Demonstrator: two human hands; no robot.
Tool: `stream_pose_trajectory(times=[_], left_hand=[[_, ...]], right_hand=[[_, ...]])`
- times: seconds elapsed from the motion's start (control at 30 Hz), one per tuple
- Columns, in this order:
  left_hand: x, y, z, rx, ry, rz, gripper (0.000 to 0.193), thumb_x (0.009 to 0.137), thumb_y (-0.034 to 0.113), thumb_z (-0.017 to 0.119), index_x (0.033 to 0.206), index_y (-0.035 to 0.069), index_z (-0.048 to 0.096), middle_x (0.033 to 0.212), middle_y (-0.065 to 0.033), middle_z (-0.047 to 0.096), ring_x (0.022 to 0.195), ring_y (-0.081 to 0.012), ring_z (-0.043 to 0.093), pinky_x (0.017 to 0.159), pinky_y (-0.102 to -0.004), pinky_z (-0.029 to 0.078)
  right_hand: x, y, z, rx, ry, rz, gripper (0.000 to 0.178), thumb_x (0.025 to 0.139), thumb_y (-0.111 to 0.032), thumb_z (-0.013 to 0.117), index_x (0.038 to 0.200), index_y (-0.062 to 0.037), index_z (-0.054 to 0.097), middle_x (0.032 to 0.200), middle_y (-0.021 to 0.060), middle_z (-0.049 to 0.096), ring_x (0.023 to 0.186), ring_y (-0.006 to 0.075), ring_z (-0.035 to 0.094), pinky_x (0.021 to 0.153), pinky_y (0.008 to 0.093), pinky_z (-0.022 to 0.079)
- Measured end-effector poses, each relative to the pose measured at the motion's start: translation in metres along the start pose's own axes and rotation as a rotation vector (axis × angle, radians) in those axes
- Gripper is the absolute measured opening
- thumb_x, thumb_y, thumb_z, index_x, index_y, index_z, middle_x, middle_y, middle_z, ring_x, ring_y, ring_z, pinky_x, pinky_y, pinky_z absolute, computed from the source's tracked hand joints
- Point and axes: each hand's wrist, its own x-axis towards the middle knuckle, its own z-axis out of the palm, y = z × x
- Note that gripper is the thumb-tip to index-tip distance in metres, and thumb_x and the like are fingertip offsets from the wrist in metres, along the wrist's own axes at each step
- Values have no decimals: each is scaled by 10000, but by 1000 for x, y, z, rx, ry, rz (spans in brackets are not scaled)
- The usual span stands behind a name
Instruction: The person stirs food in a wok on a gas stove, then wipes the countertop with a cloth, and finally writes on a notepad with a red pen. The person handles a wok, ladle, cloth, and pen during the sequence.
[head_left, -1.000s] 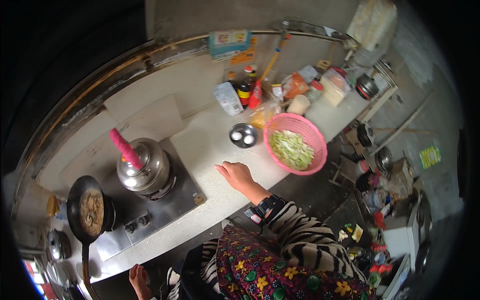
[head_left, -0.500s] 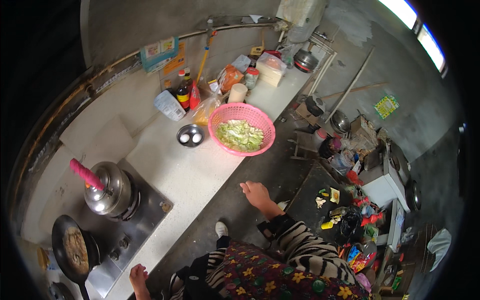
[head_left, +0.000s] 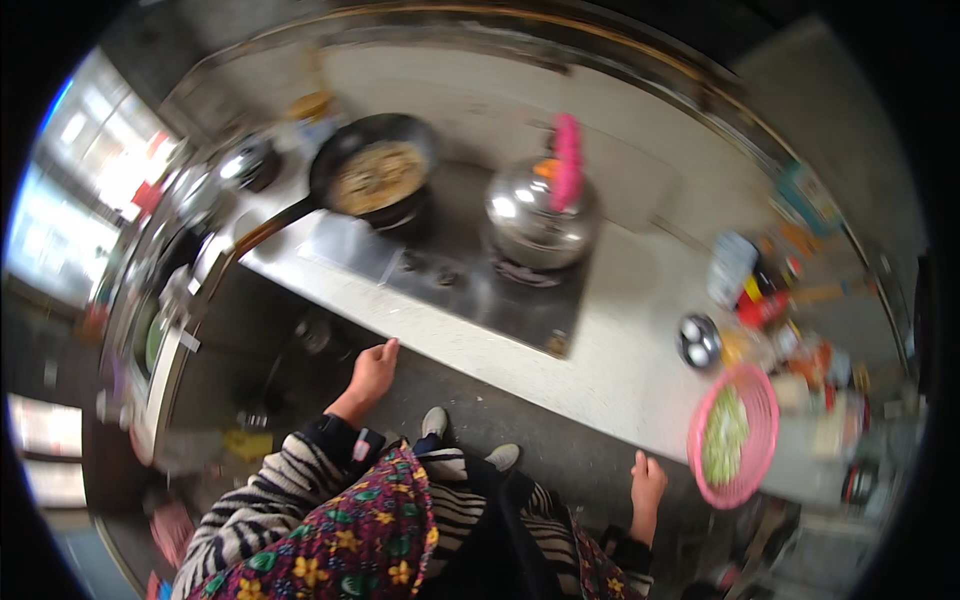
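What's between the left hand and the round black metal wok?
In the head view, left hand to wok: a strip of white countertop, then the steel hob with dark knobs.

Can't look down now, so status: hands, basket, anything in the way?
Left hand and right hand: near the counter, nothing visible in either. Pink basket of chopped greens: close to right hand, apart. Nothing visible between them.

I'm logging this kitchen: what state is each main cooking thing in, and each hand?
Stove: lit or not, cannot tell
Wok: uncovered, browned food inside
Kettle: upright, lid on, pink handle raised
Metal bowl: uncovered, holding two white eggs
Pink plastic basket: uncovered, holding chopped cabbage
Left hand: empty, loosely curled
Right hand: empty, loosely curled
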Motion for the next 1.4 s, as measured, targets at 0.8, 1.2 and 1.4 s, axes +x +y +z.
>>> stream_pose_trajectory(times=[0.8,1.2,1.4], left_hand=[[-53,-178,-261,-111,664,86,493,778,391,766,1115,38,695,1014,-162,696,921,-228,662,850,-317,513],[18,-246,-404,-8,579,-217,360,876,384,644,749,67,759,678,-98,703,614,-184,667,653,-318,524],[72,-256,-429,-135,512,-151,560,805,224,730,1303,69,527,1003,-161,642,724,-194,636,696,-343,527]], right_hand=[[20,-181,168,90,-267,-319,426,953,-299,586,622,-32,558,443,23,436,351,115,398,347,293,320],[-19,-346,250,-26,-392,-444,410,937,-279,615,624,-17,582,467,30,489,389,101,448,380,286,351],[12,-400,284,-59,-343,-440,418,929,-281,618,610,-12,583,474,51,507,409,117,474,404,284,369]])
